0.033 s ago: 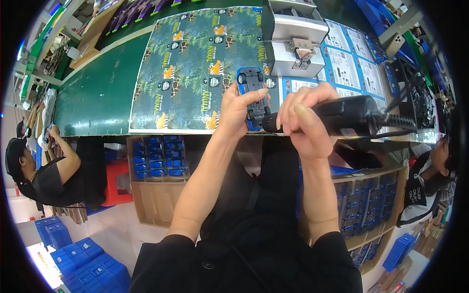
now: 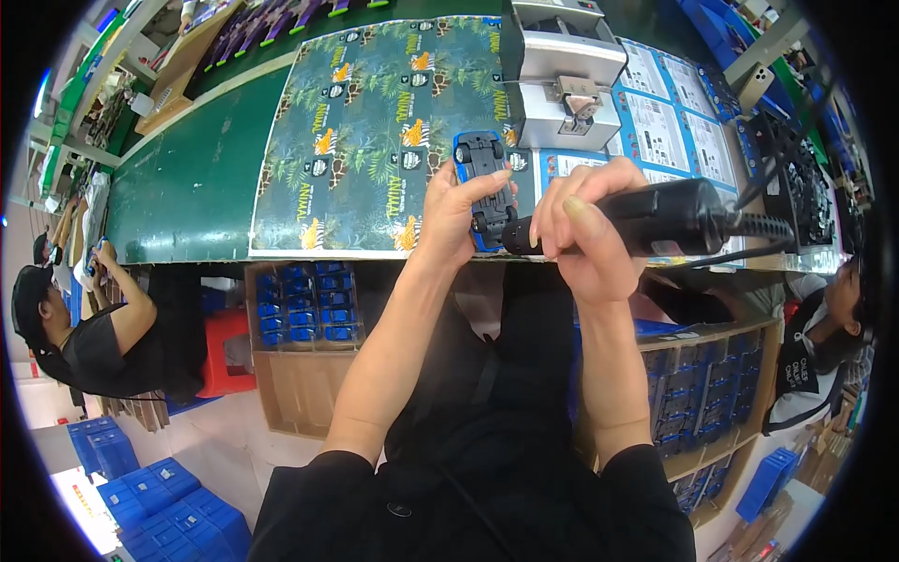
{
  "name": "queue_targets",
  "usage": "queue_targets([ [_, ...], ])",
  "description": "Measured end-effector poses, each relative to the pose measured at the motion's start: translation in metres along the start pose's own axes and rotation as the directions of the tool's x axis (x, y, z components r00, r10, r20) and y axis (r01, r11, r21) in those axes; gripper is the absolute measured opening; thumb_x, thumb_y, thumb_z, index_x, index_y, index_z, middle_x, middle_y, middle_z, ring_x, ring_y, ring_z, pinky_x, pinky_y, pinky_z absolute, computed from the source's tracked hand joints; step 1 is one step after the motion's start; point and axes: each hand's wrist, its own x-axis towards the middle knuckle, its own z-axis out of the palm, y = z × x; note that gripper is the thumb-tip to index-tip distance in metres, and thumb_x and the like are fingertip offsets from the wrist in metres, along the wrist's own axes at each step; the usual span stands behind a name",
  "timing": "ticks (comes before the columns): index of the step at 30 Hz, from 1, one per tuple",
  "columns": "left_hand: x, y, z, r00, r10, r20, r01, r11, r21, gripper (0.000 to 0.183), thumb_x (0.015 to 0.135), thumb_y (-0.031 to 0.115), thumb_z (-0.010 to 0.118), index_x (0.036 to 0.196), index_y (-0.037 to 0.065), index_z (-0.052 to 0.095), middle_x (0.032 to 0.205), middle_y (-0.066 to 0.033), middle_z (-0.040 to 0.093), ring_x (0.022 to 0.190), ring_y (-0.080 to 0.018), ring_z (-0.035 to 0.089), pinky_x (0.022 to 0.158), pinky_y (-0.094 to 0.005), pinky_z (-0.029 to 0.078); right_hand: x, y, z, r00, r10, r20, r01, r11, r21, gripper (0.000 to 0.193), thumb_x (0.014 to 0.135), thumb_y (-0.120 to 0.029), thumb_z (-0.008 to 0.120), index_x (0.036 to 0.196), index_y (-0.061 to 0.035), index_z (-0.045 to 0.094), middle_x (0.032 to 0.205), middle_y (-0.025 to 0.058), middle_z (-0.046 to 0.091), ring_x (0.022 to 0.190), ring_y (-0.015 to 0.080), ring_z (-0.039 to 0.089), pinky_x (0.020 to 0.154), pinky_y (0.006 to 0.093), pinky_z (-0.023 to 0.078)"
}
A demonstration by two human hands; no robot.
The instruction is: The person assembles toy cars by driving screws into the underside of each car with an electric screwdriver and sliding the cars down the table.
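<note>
My left hand (image 2: pixel 444 217) is closed round a blue toy car (image 2: pixel 481 153), thumb across it. The car lies with its black underside and wheels up, above the front edge of the bench. In my right hand (image 2: pixel 592 239) is a black electric screwdriver (image 2: pixel 672 217), held nearly level with a cord at its back end. Its nose meets the near end of the car's underside; the bit itself and any screw are hidden. Past the car stands a silver metal machine (image 2: pixel 567 114) with a small bracket on its front.
Printed animal-pattern sheets (image 2: pixel 365 140) cover the green bench (image 2: pixel 178 206). Black parts (image 2: pixel 801 178) are heaped at the right. Below the bench edge are a carton of blue toy cars (image 2: pixel 302 389) at left and a carton of rows of car parts (image 2: pixel 707 442) at right. A person sits on each side.
The screwdriver's cord has shifted slightly behind the tool. Both hands and the toy car stay where they were.
</note>
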Motion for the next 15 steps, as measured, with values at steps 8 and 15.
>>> queue_targets([
  [8,0.000,0.007,-0.022,0.980,-0.037,0.194,0.087,0.963,-0.255,0.059,0.102,0.053,0.044,0.126,0.001,0.056,0.101,-0.0134,0.068,0.084,-0.0239,0.069,0.071,-0.0402,0.058,0.016,-0.047,-0.045,0.983,-0.181,-0.029,0.177,0.979,-0.101,0.010,0.094,-0.007,0.057,0.100,-0.0010,0.051,0.068,0.0065,0.052,0.056,0.0169,0.053,0.056,0.0331,0.049],
  [15,0.000,0.005,-0.041,0.957,-0.089,0.276,0.203,0.883,-0.422,0.040,0.092,0.016,0.062,0.127,-0.002,0.051,0.110,-0.0190,0.062,0.091,-0.0274,0.061,0.073,-0.0393,0.056,0.026,-0.039,-0.094,0.904,-0.282,-0.321,0.097,0.867,-0.488,0.013,0.086,-0.006,0.073,0.088,0.0004,0.061,0.059,0.0067,0.057,0.049,0.0143,0.055,0.054,0.0285,0.047],
])
